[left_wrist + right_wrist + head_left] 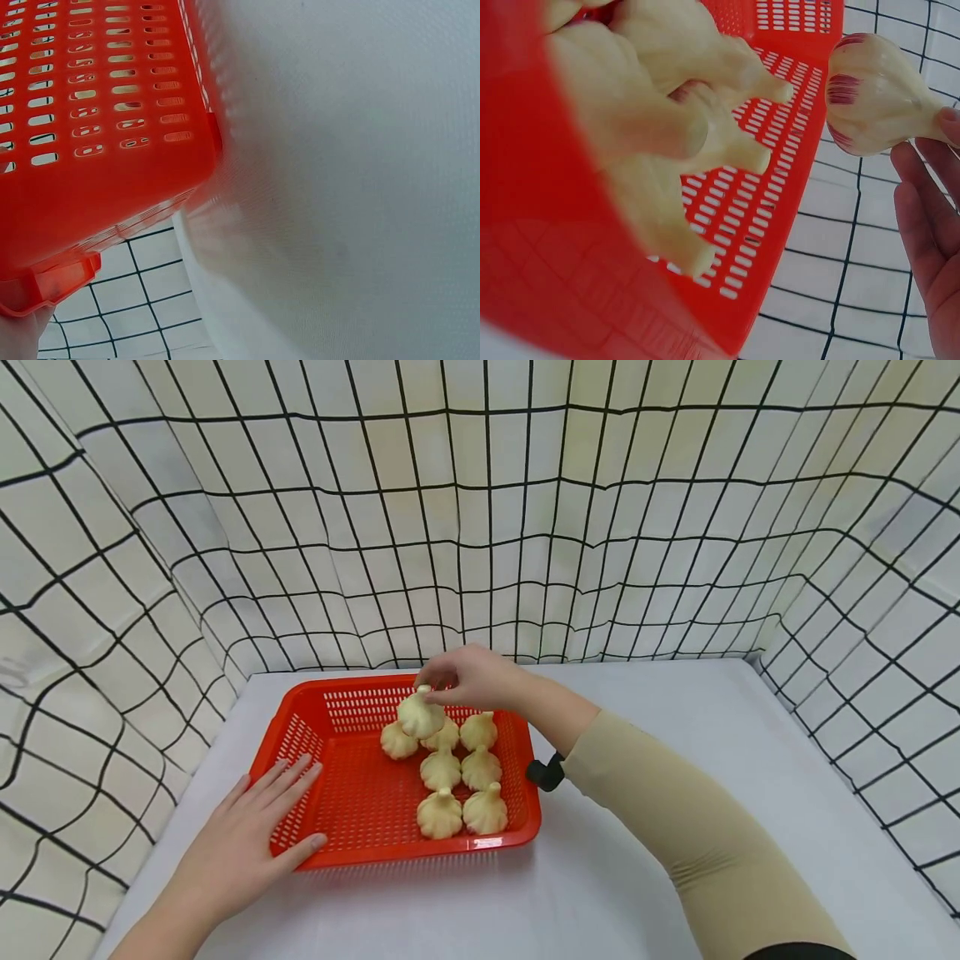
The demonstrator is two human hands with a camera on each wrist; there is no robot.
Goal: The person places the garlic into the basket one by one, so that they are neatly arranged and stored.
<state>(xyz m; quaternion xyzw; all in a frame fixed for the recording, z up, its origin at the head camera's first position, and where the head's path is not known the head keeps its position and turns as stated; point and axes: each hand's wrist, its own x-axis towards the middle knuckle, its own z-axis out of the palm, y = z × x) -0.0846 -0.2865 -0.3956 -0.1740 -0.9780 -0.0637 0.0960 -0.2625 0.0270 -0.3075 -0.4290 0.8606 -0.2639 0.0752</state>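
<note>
My right hand (476, 678) pinches a garlic bulb (421, 714) by its stem, above the far side of a red plastic basket (360, 857). In the right wrist view that held bulb (877, 94) shows purple streaks at its base, with the fingers (930, 217) at its stem. Several more garlic bulbs (440, 814) sit in the basket's right half, stems up. My left hand (251, 839) lies over the basket's left rim, fingers spread and the thumb along the near corner. In the left wrist view only a bit of that hand shows beside the basket wall (105, 172).
The basket stands on a white-covered table (660, 727). A black grid net (525, 510) over white cloth rises behind and on both sides. A black strap piece (546, 772) is at the right wrist, next to the basket's right rim.
</note>
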